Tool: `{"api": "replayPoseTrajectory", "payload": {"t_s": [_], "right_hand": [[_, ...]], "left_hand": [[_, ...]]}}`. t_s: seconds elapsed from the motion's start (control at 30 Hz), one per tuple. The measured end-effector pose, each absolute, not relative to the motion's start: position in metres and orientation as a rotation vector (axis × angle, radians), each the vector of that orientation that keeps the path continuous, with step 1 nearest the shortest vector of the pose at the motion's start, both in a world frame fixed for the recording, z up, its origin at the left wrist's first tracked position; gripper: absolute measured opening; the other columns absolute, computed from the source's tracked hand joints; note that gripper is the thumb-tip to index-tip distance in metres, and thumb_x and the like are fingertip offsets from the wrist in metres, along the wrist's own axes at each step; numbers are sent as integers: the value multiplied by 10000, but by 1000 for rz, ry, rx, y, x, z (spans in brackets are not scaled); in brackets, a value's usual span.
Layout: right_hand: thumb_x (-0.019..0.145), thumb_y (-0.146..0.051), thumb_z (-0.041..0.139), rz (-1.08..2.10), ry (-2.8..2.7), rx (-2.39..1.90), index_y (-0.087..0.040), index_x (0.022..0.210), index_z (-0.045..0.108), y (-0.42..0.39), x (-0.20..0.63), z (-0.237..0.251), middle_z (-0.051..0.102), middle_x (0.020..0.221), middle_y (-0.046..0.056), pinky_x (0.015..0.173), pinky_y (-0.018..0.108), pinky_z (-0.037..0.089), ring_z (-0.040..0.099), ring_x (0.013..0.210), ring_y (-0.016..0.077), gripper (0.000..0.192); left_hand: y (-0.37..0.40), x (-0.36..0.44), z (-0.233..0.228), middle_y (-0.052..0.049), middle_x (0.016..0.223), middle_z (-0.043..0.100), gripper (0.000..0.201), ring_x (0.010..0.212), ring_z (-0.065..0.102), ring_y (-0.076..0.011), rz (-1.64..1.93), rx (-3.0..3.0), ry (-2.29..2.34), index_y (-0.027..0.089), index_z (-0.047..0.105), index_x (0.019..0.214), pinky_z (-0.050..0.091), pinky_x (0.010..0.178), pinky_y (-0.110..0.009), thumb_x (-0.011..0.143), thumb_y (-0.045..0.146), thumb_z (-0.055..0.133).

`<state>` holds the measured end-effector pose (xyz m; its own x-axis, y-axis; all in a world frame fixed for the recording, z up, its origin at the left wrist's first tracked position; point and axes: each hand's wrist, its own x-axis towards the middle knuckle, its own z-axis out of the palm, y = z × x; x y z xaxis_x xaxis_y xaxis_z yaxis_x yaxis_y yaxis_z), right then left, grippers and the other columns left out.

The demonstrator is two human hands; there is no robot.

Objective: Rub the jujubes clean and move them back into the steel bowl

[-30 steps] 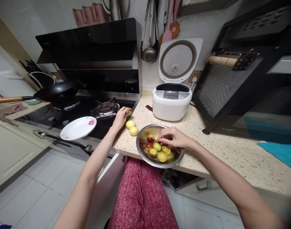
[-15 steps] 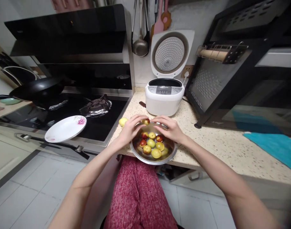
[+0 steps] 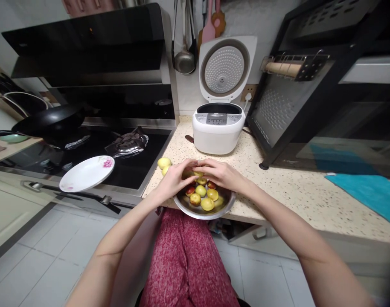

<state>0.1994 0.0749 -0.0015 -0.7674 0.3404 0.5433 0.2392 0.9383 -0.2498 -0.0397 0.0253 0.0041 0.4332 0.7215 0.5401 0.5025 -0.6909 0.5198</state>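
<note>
A steel bowl (image 3: pixel 220 206) of several small yellow and red fruits (image 3: pixel 207 203) sits at the front edge of the speckled counter (image 3: pixel 287 192). Over the bowl's far side my left hand (image 3: pixel 176 179) and my right hand (image 3: pixel 219 172) meet, fingertips together on one small yellowish fruit (image 3: pixel 197 173). Two yellow fruits (image 3: pixel 164 162) lie on the counter just left of my left hand.
An open white rice cooker (image 3: pixel 218 132) stands behind the bowl. A white flowered plate (image 3: pixel 86 173) rests on the black stove at the left, a wok (image 3: pixel 50 121) behind it. A black rack (image 3: pixel 297 94) and a teal cloth (image 3: pixel 368 192) lie to the right.
My left hand left the fruits on the counter and came to the bowl. My right hand lifted out of the bowl. Both hands now pinch one fruit together, slightly lower than half a second ago.
</note>
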Motion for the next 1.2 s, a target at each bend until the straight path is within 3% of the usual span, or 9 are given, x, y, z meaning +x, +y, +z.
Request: {"api": "replayPoseTrajectory", "payload": {"t_s": [0.23, 0.5, 0.8, 1.07, 1.2], "right_hand": [[1012, -93, 521, 239, -2596, -557, -214, 1335, 655, 73, 199, 2, 678, 1355, 122, 985, 435, 588, 686, 1170, 258, 370], [995, -111, 552, 149, -2602, -661, -179, 1270, 678, 75, 199, 1, 734, 1150, 130, 917, 416, 540, 657, 1047, 267, 310], [992, -136, 605, 159, -2620, -729, -185, 1257, 735, 74, 201, 2, 738, 1139, 140, 891, 426, 555, 651, 1030, 281, 300], [983, -86, 588, 275, -2624, -638, -238, 1168, 800, 77, 199, -4, 752, 1187, 96, 926, 414, 580, 689, 1092, 258, 320], [950, -29, 585, 299, -2624, -597, -224, 1143, 802, 76, 201, 1, 769, 1197, 93, 963, 421, 587, 713, 1107, 254, 350]], "left_hand": [[30, -68, 18, -85, 1249, 750, 250, 1136, 723, -256, 1273, 2485, 1415, 235, 654, 1270, 581, 1011, -425, 1034, 276, 581], [34, -87, 16, -80, 1160, 761, 246, 1075, 691, -281, 1119, 2672, 1642, 238, 682, 1244, 575, 895, -392, 1016, 282, 601], [26, -90, 28, -111, 1285, 731, 322, 1208, 664, -293, 399, 2569, 2159, 174, 663, 1311, 570, 980, -398, 1010, 142, 555], [17, -88, 32, -91, 1412, 677, 380, 1253, 660, -267, 262, 2610, 2051, 210, 652, 1329, 578, 981, -363, 981, 78, 573], [19, -92, 27, -83, 1353, 709, 255, 1257, 654, -257, 200, 2730, 1860, 216, 714, 1196, 569, 1011, -358, 991, 126, 591]]}}
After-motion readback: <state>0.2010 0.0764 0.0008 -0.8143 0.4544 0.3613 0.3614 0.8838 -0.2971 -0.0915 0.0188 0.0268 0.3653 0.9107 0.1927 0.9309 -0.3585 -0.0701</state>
